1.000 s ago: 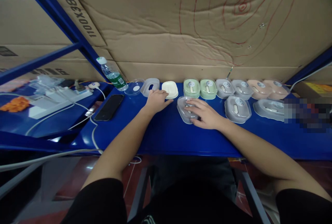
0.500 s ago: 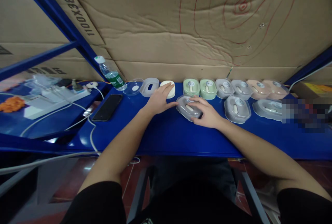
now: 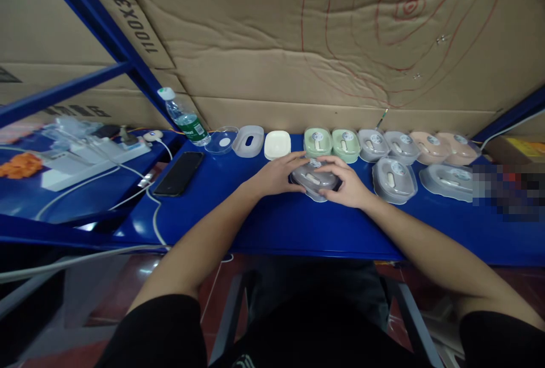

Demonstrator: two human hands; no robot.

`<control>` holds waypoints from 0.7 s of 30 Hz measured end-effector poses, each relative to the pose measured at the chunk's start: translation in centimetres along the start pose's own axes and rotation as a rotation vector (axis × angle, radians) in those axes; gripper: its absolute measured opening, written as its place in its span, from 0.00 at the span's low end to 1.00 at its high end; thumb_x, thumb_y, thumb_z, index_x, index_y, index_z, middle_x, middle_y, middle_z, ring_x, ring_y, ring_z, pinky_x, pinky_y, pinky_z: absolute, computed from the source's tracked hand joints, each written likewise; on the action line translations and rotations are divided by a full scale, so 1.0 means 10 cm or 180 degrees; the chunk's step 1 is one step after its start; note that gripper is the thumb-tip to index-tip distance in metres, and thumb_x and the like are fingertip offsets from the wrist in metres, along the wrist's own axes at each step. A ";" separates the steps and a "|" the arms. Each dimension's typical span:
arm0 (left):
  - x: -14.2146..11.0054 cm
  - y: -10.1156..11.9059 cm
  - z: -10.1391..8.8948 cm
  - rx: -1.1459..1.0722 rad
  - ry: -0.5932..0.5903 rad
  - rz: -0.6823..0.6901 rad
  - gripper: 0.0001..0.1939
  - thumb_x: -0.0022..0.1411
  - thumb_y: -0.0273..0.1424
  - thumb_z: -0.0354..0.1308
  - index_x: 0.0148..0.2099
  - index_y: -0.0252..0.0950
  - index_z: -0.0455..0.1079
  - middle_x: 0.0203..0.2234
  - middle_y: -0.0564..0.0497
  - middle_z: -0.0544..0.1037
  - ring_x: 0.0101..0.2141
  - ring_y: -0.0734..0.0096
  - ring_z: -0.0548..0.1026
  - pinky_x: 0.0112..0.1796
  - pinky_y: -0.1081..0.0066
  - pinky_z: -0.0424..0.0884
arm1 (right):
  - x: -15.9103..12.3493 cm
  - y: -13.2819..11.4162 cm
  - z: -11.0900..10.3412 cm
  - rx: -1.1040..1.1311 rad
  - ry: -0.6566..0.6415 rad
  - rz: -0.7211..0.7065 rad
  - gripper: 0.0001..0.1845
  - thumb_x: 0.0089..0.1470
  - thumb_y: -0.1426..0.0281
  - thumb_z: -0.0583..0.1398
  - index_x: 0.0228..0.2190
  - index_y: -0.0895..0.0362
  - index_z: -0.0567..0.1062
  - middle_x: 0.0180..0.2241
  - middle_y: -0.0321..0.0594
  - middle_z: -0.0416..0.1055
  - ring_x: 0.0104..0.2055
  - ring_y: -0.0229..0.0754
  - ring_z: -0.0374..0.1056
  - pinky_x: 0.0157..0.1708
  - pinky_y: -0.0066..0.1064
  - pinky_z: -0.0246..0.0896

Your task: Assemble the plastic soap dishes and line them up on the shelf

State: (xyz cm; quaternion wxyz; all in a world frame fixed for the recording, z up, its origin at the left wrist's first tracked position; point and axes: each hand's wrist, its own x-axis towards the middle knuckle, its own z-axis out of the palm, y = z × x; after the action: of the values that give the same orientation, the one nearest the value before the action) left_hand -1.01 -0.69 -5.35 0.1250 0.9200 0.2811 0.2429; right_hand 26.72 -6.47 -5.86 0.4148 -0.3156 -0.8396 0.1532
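Observation:
A grey plastic box with a clear lid and a white oblong piece on top [image 3: 314, 179] rests on the blue table [image 3: 272, 231] in front of me. My left hand [image 3: 281, 175] grips its left side, thumb at the near edge and fingers over the far edge. From the other side my right hand [image 3: 344, 183] clasps the same box, fingers on the lid and thumb low at the front. Behind my left hand lies a cream square dish [image 3: 277, 145]. To its left are a grey tray with an oval slot [image 3: 248, 142] and a clear lid [image 3: 223, 142].
Green boxes [image 3: 346, 145], grey boxes [image 3: 394, 179] and pink boxes [image 3: 455, 148] stand at the back and right. A water bottle [image 3: 187, 121], a black phone [image 3: 179, 174], white cables and a power strip [image 3: 93, 163] are on the left. Cardboard [image 3: 238, 44] walls the back.
My left hand has moved from the cream dish to the left side of the grey box. My right hand stays on the box. The view has shifted slightly.

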 end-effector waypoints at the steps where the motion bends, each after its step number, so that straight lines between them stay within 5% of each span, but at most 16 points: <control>1: 0.00 0.00 0.00 -0.0037 0.0054 0.0046 0.47 0.56 0.51 0.77 0.72 0.44 0.67 0.72 0.37 0.67 0.68 0.44 0.70 0.63 0.47 0.74 | 0.00 -0.01 0.00 -0.0049 0.0095 -0.0028 0.25 0.54 0.62 0.71 0.54 0.48 0.79 0.62 0.49 0.72 0.64 0.60 0.73 0.64 0.60 0.69; 5: 0.00 0.02 -0.04 -0.0116 0.0424 0.0292 0.32 0.69 0.46 0.68 0.70 0.45 0.69 0.68 0.39 0.72 0.66 0.51 0.73 0.64 0.48 0.73 | -0.03 -0.04 0.00 -0.0300 0.0505 -0.0023 0.29 0.58 0.50 0.69 0.57 0.46 0.77 0.61 0.49 0.73 0.65 0.62 0.72 0.64 0.64 0.69; 9: -0.01 -0.06 -0.16 0.0250 0.1220 0.0040 0.14 0.78 0.41 0.55 0.54 0.42 0.79 0.54 0.44 0.81 0.55 0.58 0.80 0.57 0.54 0.77 | -0.05 -0.01 -0.01 -0.0203 0.0738 -0.0081 0.47 0.61 0.42 0.64 0.73 0.43 0.56 0.72 0.51 0.62 0.74 0.63 0.61 0.65 0.63 0.70; 11: -0.03 -0.21 -0.26 0.0419 0.1939 -0.0422 0.14 0.77 0.42 0.56 0.48 0.41 0.79 0.46 0.44 0.82 0.49 0.58 0.81 0.54 0.55 0.78 | -0.04 0.02 -0.02 -0.0276 0.0612 -0.0197 0.52 0.61 0.43 0.65 0.75 0.43 0.51 0.73 0.52 0.59 0.76 0.64 0.58 0.68 0.64 0.67; 15: -0.12 -0.63 -0.57 -0.0240 0.3419 -0.1924 0.14 0.72 0.36 0.59 0.55 0.37 0.74 0.41 0.47 0.80 0.37 0.65 0.80 0.42 0.63 0.80 | -0.02 0.05 -0.02 -0.0561 -0.0116 -0.0147 0.46 0.61 0.46 0.67 0.73 0.46 0.60 0.71 0.54 0.63 0.73 0.67 0.61 0.70 0.67 0.62; 21: -0.29 -0.97 -0.94 -0.1782 0.4022 -0.3401 0.12 0.63 0.23 0.54 0.47 0.35 0.73 0.28 0.56 0.72 0.19 0.79 0.67 0.29 0.73 0.78 | -0.02 0.04 -0.01 -0.0525 -0.0551 0.0008 0.41 0.65 0.50 0.65 0.72 0.46 0.62 0.70 0.51 0.66 0.70 0.65 0.66 0.66 0.65 0.68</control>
State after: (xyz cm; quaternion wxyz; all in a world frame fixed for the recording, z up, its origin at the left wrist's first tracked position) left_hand -12.36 6.37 -1.93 0.2642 0.2937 0.6215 0.6765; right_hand 27.05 -6.37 -6.14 0.3131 -0.3354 -0.8816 0.1108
